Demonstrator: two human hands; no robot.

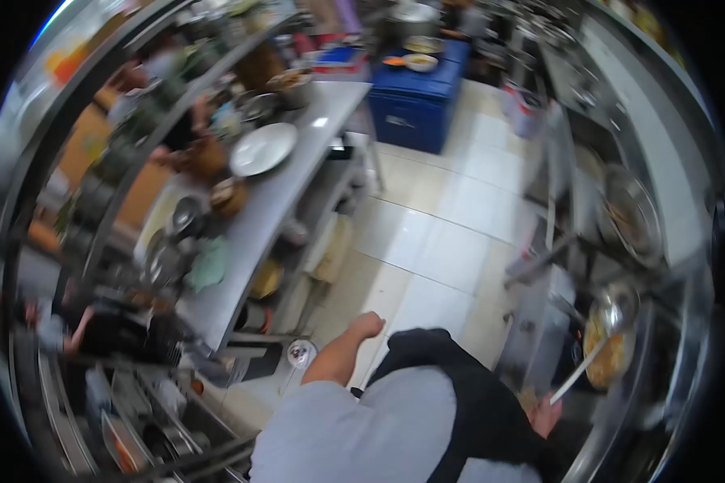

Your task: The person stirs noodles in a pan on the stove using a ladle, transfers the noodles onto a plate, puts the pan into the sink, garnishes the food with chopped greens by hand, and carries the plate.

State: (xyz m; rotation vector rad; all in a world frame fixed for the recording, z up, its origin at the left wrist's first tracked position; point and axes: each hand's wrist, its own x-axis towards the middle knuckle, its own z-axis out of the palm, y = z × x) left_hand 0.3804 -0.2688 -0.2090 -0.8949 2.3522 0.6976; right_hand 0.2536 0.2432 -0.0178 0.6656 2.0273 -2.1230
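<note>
- Head view: right hand (545, 417) grasped the ladle (580, 372), its head by the food (606, 364) at the person's right.
- Left hand (368, 324) was clenched, seemingly with nothing in it.
- Food work looked underway, unfinished; exact stage couldn't be told.

Shiny long-handled ladle (611, 317) slanting over yellowish food (607, 365).

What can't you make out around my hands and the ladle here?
Head view, right hand: its exact grip on the ladle is blurred.
Head view, right forearm: hidden by the dark clothing.
Head view, left hand: its curled shape hides the palm.
Head view, yellowish food: too blurred to identify.
</note>
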